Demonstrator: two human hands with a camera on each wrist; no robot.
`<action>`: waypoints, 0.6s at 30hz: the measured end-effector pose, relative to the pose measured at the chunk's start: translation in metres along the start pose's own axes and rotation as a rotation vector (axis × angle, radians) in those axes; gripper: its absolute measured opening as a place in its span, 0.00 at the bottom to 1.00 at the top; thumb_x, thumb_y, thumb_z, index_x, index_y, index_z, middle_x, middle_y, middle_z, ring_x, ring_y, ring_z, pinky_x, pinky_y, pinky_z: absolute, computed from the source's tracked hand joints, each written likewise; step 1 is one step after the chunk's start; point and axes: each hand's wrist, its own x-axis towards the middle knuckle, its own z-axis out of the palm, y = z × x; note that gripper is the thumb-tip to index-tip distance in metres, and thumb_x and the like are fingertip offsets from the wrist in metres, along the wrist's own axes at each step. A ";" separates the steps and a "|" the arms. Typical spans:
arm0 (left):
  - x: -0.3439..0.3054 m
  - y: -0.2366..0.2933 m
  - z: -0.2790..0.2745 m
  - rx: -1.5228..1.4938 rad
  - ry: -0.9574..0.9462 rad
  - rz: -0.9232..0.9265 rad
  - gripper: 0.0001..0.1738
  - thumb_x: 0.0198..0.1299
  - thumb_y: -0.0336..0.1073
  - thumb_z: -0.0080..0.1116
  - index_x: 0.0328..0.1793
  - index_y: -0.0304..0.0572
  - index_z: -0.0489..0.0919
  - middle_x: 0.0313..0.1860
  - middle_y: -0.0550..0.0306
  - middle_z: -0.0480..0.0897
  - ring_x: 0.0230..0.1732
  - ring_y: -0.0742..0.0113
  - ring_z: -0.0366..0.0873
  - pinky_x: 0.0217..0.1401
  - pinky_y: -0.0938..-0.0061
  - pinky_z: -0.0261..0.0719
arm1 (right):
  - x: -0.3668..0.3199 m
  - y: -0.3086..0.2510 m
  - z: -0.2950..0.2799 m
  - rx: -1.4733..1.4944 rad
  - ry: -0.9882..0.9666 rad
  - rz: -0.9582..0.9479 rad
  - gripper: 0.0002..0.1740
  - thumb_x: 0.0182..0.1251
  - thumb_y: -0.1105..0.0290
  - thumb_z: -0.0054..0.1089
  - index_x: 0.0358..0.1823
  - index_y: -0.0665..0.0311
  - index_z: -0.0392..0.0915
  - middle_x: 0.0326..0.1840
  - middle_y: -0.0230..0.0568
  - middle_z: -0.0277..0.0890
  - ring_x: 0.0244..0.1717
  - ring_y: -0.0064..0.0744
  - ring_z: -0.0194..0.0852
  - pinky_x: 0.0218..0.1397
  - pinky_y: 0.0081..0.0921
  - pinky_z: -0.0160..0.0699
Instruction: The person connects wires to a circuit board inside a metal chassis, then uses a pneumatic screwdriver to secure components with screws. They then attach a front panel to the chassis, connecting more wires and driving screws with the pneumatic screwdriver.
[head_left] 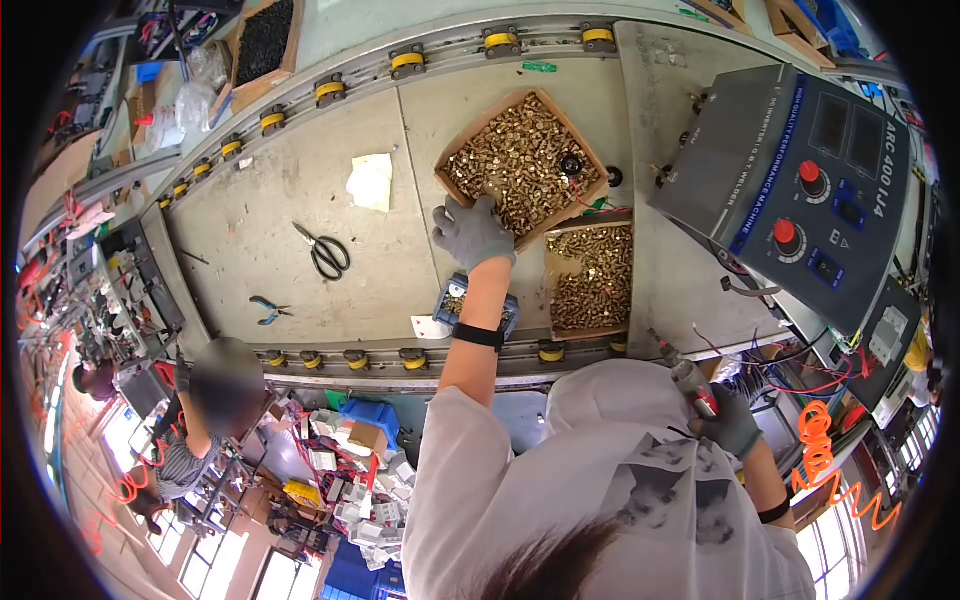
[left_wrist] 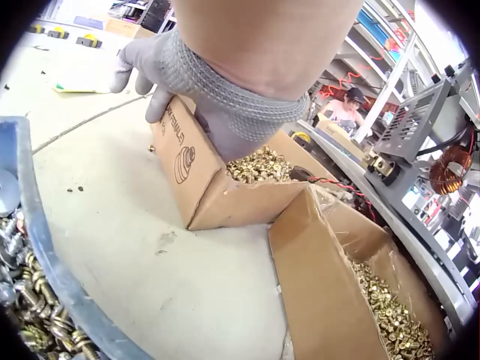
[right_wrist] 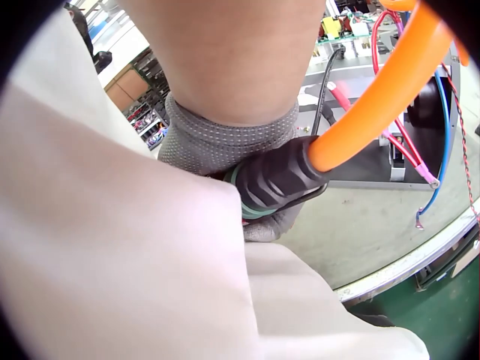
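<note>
My gloved left hand (head_left: 474, 232) is at the near-left wall of a cardboard box (left_wrist: 259, 204) full of brass-coloured fittings (head_left: 515, 160). In the left wrist view that hand (left_wrist: 217, 105) grips the box wall, some fingers outside and part of the hand inside. A second, smaller cardboard box (left_wrist: 307, 277) of similar fittings (head_left: 592, 290) stands against it. Down at the right, beside the white shirt, my gloved right hand (head_left: 735, 425) holds a red and grey power tool (head_left: 692, 385). The right wrist view shows the tool's black end (right_wrist: 277, 176) in the right hand (right_wrist: 202, 146), its fingers mostly hidden.
A blue bin (head_left: 505, 312) of screws is beside my left forearm. Black scissors (head_left: 325, 255), pliers (head_left: 268, 310) and yellowish paper (head_left: 371, 182) lie to the left. A welder unit (head_left: 800, 190) stands at right. An orange hose (right_wrist: 382, 97) leaves the tool. Another person (head_left: 190, 430) is at lower left.
</note>
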 end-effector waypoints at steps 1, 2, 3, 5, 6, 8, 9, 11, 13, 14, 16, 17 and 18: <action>0.000 0.001 -0.001 0.003 -0.033 -0.008 0.18 0.47 0.35 0.64 0.47 0.62 0.80 0.60 0.49 0.66 0.67 0.47 0.55 0.65 0.54 0.55 | 0.000 0.000 -0.001 -0.034 0.002 0.006 0.26 0.43 0.62 0.65 0.44 0.66 0.73 0.31 0.51 0.77 0.33 0.44 0.78 0.38 0.34 0.75; 0.000 0.001 -0.001 0.007 -0.065 -0.014 0.19 0.47 0.34 0.64 0.47 0.62 0.80 0.61 0.48 0.65 0.67 0.47 0.55 0.65 0.54 0.55 | -0.001 -0.001 -0.001 -0.066 0.004 0.012 0.26 0.43 0.61 0.65 0.44 0.66 0.73 0.31 0.52 0.77 0.34 0.46 0.78 0.39 0.34 0.75; 0.000 0.002 -0.001 0.009 -0.066 -0.010 0.19 0.47 0.34 0.64 0.47 0.62 0.80 0.61 0.48 0.65 0.67 0.47 0.55 0.65 0.54 0.55 | -0.001 -0.001 0.000 -0.061 0.005 0.014 0.26 0.43 0.61 0.65 0.44 0.66 0.73 0.31 0.52 0.77 0.34 0.46 0.78 0.39 0.34 0.75; 0.002 0.001 0.001 0.028 -0.070 0.021 0.20 0.47 0.33 0.64 0.49 0.62 0.79 0.62 0.45 0.64 0.68 0.45 0.53 0.66 0.52 0.53 | -0.001 -0.002 0.000 -0.008 0.010 0.002 0.26 0.42 0.61 0.65 0.44 0.65 0.73 0.32 0.52 0.77 0.35 0.47 0.79 0.39 0.34 0.75; 0.003 0.001 0.002 0.031 -0.070 0.023 0.20 0.47 0.33 0.64 0.49 0.62 0.79 0.62 0.45 0.64 0.68 0.45 0.53 0.66 0.52 0.53 | -0.001 0.001 0.001 -0.005 0.010 0.002 0.26 0.42 0.61 0.65 0.44 0.65 0.73 0.32 0.52 0.77 0.35 0.47 0.79 0.39 0.34 0.75; 0.006 0.002 0.002 0.004 -0.093 0.017 0.20 0.46 0.32 0.64 0.48 0.62 0.79 0.63 0.42 0.62 0.69 0.43 0.51 0.68 0.50 0.51 | 0.000 0.006 0.004 -0.004 0.027 -0.012 0.27 0.42 0.61 0.65 0.45 0.65 0.73 0.33 0.52 0.78 0.36 0.47 0.79 0.40 0.33 0.75; 0.006 0.001 0.001 0.005 -0.092 0.018 0.20 0.46 0.32 0.64 0.48 0.62 0.79 0.63 0.42 0.62 0.69 0.43 0.51 0.68 0.50 0.51 | 0.000 0.006 0.004 -0.002 0.027 -0.013 0.27 0.42 0.61 0.65 0.45 0.65 0.73 0.33 0.52 0.78 0.36 0.47 0.79 0.40 0.33 0.75; 0.007 -0.001 -0.002 -0.003 -0.165 0.035 0.19 0.47 0.32 0.63 0.48 0.61 0.79 0.64 0.42 0.61 0.70 0.41 0.50 0.69 0.50 0.49 | 0.000 0.005 0.002 -0.018 -0.001 -0.014 0.28 0.42 0.61 0.65 0.46 0.65 0.73 0.35 0.52 0.78 0.36 0.46 0.79 0.40 0.33 0.76; 0.005 -0.006 0.005 -0.037 -0.124 0.037 0.19 0.48 0.32 0.62 0.48 0.61 0.78 0.65 0.42 0.60 0.70 0.40 0.49 0.69 0.49 0.48 | -0.002 0.002 0.001 0.015 0.001 -0.011 0.28 0.42 0.61 0.65 0.47 0.65 0.73 0.35 0.52 0.78 0.35 0.45 0.79 0.40 0.33 0.76; 0.003 -0.009 0.008 -0.073 -0.085 0.037 0.18 0.49 0.32 0.62 0.48 0.61 0.78 0.66 0.42 0.60 0.70 0.40 0.49 0.69 0.48 0.47 | -0.002 0.001 0.000 0.045 0.002 -0.006 0.28 0.41 0.61 0.66 0.47 0.65 0.73 0.35 0.51 0.78 0.35 0.44 0.79 0.40 0.33 0.76; -0.008 -0.015 0.007 -0.214 0.036 0.031 0.16 0.50 0.33 0.61 0.47 0.57 0.77 0.66 0.41 0.61 0.69 0.42 0.51 0.69 0.50 0.49 | -0.004 0.003 0.000 0.015 0.023 -0.014 0.28 0.41 0.61 0.66 0.46 0.65 0.73 0.35 0.51 0.78 0.34 0.43 0.79 0.40 0.32 0.76; -0.012 -0.019 0.006 -0.355 0.154 0.026 0.15 0.50 0.33 0.61 0.46 0.53 0.77 0.65 0.41 0.63 0.68 0.44 0.54 0.69 0.53 0.51 | -0.004 0.004 0.001 -0.014 0.044 -0.019 0.27 0.41 0.62 0.66 0.45 0.66 0.73 0.34 0.50 0.78 0.34 0.42 0.79 0.40 0.31 0.76; -0.012 -0.029 0.008 -0.354 0.155 0.031 0.15 0.50 0.33 0.61 0.46 0.53 0.77 0.65 0.41 0.63 0.68 0.44 0.54 0.69 0.53 0.51 | -0.004 0.005 0.001 -0.009 0.046 -0.019 0.27 0.41 0.62 0.66 0.45 0.66 0.73 0.34 0.50 0.78 0.34 0.42 0.79 0.40 0.31 0.76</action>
